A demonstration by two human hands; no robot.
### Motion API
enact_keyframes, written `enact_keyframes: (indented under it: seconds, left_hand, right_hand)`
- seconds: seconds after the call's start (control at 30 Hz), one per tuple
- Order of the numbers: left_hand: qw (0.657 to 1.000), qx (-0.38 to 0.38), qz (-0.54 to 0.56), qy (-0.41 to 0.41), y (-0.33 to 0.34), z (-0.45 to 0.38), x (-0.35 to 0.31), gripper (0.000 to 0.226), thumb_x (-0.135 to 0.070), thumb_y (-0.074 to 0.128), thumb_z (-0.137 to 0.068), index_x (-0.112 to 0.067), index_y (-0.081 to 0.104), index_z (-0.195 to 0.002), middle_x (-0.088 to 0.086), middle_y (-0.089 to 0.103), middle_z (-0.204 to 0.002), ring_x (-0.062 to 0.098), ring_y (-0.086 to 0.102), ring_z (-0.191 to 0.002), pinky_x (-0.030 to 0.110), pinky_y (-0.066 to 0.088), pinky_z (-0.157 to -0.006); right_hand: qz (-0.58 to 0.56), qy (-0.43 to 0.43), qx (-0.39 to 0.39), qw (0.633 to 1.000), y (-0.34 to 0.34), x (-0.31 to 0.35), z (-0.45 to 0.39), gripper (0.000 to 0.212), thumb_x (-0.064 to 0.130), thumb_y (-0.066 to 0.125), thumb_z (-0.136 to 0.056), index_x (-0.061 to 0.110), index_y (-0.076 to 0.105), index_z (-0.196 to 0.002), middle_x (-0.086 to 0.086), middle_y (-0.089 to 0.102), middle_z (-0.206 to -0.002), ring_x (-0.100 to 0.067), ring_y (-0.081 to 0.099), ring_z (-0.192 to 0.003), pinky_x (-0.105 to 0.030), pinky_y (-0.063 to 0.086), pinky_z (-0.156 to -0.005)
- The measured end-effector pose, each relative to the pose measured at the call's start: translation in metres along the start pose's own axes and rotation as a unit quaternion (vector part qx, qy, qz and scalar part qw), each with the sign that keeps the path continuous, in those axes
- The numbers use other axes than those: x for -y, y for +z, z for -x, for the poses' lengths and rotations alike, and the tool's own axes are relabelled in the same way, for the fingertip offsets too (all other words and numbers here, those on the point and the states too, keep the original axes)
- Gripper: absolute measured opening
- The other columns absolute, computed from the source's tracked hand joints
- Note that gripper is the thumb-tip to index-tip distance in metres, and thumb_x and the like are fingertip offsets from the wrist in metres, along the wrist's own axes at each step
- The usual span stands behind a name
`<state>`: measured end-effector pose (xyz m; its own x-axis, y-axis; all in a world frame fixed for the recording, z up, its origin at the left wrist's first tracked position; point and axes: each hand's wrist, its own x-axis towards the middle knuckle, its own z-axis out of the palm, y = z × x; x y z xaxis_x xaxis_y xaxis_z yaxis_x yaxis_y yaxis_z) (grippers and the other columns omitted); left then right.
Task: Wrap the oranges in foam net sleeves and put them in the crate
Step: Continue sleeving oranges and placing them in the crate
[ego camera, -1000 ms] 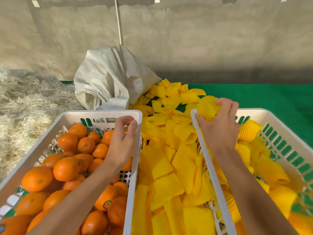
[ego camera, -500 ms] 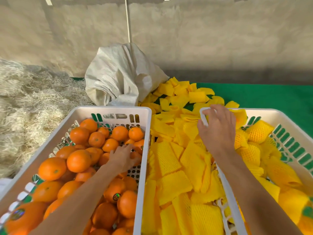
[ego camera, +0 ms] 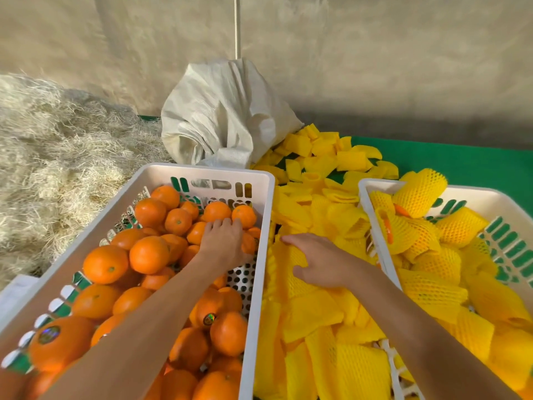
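A white crate on the left holds several bare oranges. My left hand lies palm down on the oranges near the crate's right wall, fingers curled over one orange. Between the crates lies a pile of flat yellow foam net sleeves. My right hand rests on that pile, fingers spread across one sleeve; whether it grips the sleeve is unclear. A second white crate on the right holds several oranges wrapped in yellow netting.
A white woven sack stands behind the crates against a grey wall. Pale straw-like wood wool fills the left side. Green table cover shows at the back right.
My right hand left the right crate's rim and dropped onto the sleeve pile between the crates. My left hand reached further forward over the oranges.
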<state>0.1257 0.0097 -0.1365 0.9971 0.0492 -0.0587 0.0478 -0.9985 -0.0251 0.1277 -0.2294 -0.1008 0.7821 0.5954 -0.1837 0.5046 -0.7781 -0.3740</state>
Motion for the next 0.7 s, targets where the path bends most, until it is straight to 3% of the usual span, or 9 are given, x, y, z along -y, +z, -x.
enact_keyframes:
  seconds: [0.1, 0.2, 0.27, 0.37, 0.47, 0.5, 0.57, 0.6, 0.7]
  left_hand:
    - [0.992, -0.066, 0.096, -0.038, -0.024, 0.004, 0.000, 0.081, -0.063, 0.075, -0.081, -0.011, 0.045, -0.134, 0.011, 0.053, -0.134, 0.033, 0.051, -0.126, 0.047, 0.047, -0.103]
    - [0.960, -0.176, 0.216, -0.035, -0.045, 0.011, -0.003, 0.071, -0.054, 0.078, -0.081, -0.010, 0.047, -0.126, 0.008, 0.052, -0.121, 0.028, 0.056, -0.105, 0.044, 0.055, -0.083]
    - [0.928, -0.243, 0.281, -0.024, -0.058, 0.017, -0.010, 0.063, -0.051, 0.077, -0.081, -0.012, 0.047, -0.120, 0.004, 0.050, -0.115, 0.022, 0.054, -0.095, 0.037, 0.051, -0.072]
    - [0.874, -0.280, 0.395, -0.033, -0.074, 0.025, -0.023, 0.058, -0.053, 0.078, -0.078, -0.021, 0.049, -0.116, -0.006, 0.054, -0.108, 0.011, 0.057, -0.088, 0.024, 0.044, -0.069]
    - [0.802, -0.204, 0.560, -0.038, -0.081, 0.034, -0.039, 0.058, -0.066, 0.071, -0.074, -0.025, 0.056, -0.112, -0.007, 0.068, -0.094, 0.006, 0.069, -0.085, 0.015, 0.053, -0.064]
    - [0.768, -0.147, 0.623, -0.029, -0.080, 0.035, -0.044, 0.060, -0.067, 0.070, -0.076, -0.022, 0.059, -0.114, -0.003, 0.072, -0.089, 0.009, 0.073, -0.087, 0.020, 0.058, -0.073]
    - [0.670, -0.038, 0.742, -0.013, -0.077, 0.034, -0.054, 0.068, -0.060, 0.072, -0.080, -0.009, 0.061, -0.123, 0.008, 0.075, -0.088, 0.024, 0.076, -0.100, 0.046, 0.059, -0.097]
    - [0.630, -0.004, 0.777, -0.005, -0.076, 0.032, -0.056, 0.073, -0.057, 0.073, -0.082, -0.004, 0.059, -0.129, 0.014, 0.076, -0.097, 0.028, 0.074, -0.108, 0.052, 0.055, -0.102]
    - [0.590, 0.034, 0.806, 0.021, -0.079, 0.030, -0.055, 0.081, -0.060, 0.070, -0.082, -0.009, 0.054, -0.142, 0.014, 0.070, -0.130, 0.028, 0.069, -0.120, 0.047, 0.057, -0.099]
  right_hand:
    - [0.022, 0.003, -0.061, 0.998, -0.001, 0.000, -0.001, 0.054, 0.037, 0.070, -0.091, 0.031, 0.051, -0.142, 0.005, 0.051, -0.141, -0.016, 0.043, -0.133, -0.038, 0.037, -0.112]
    - [-0.077, 0.021, -0.104, 0.991, -0.004, -0.001, 0.002, 0.025, 0.035, 0.077, -0.088, 0.031, 0.064, -0.108, 0.009, 0.057, -0.117, -0.013, 0.057, -0.111, -0.036, 0.052, -0.095]
    - [-0.124, 0.024, -0.115, 0.985, -0.006, -0.001, 0.004, 0.017, 0.034, 0.080, -0.086, 0.028, 0.065, -0.093, 0.008, 0.056, -0.106, -0.012, 0.059, -0.099, -0.037, 0.053, -0.089]
    - [-0.156, 0.012, -0.180, 0.971, -0.012, 0.000, 0.006, 0.015, 0.031, 0.079, -0.086, 0.023, 0.067, -0.087, 0.005, 0.055, -0.105, -0.012, 0.055, -0.103, -0.035, 0.049, -0.090]
    - [-0.114, 0.053, -0.346, 0.930, -0.024, 0.001, 0.009, 0.014, 0.029, 0.077, -0.085, 0.021, 0.065, -0.084, 0.003, 0.055, -0.103, -0.014, 0.052, -0.104, -0.033, 0.046, -0.084]
    - [-0.096, 0.067, -0.403, 0.908, -0.029, 0.001, 0.011, 0.014, 0.028, 0.076, -0.085, 0.020, 0.065, -0.083, 0.003, 0.056, -0.099, -0.014, 0.053, -0.099, -0.034, 0.046, -0.079]
    - [-0.108, 0.069, -0.472, 0.872, -0.034, 0.003, 0.015, 0.013, 0.026, 0.076, -0.085, 0.019, 0.065, -0.082, 0.006, 0.061, -0.089, -0.012, 0.056, -0.082, -0.034, 0.047, -0.070]
    - [-0.131, 0.072, -0.482, 0.863, -0.035, 0.004, 0.017, 0.014, 0.028, 0.076, -0.086, 0.020, 0.064, -0.082, 0.009, 0.062, -0.082, -0.010, 0.056, -0.072, -0.033, 0.046, -0.065]
    - [-0.195, 0.092, -0.474, 0.854, -0.036, 0.010, 0.021, 0.018, 0.038, 0.073, -0.087, 0.025, 0.062, -0.082, 0.006, 0.058, -0.059, -0.012, 0.054, -0.053, -0.035, 0.044, -0.053]
